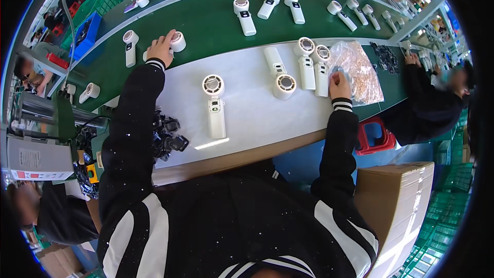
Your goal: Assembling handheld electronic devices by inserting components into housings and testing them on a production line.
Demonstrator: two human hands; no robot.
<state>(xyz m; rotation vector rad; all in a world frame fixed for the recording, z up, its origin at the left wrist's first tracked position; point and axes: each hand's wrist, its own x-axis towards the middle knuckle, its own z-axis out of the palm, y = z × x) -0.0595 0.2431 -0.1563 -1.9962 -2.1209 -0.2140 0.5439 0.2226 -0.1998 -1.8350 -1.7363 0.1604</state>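
Note:
My left hand (161,50) reaches to the green conveyor belt, its fingers closed over a white handheld fan (178,41); the round head shows beside the fingers and the handle is mostly hidden. At the right, my right hand (339,86) has its fingers drawn together at the edge of a clear plastic bag (360,74) full of small coppery parts. What those fingers hold, if anything, cannot be made out. Just left of it, two upright fans (306,67) lie side by side, near an upside-down fan (284,85). Another fan (214,105) lies before me on the white work surface.
Several more fans (244,16) lie along the green belt (206,25). Black parts (169,136) are heaped at the table's left front. A cardboard box (386,195) and a red stool (374,136) stand at the right, where a co-worker (429,98) sits.

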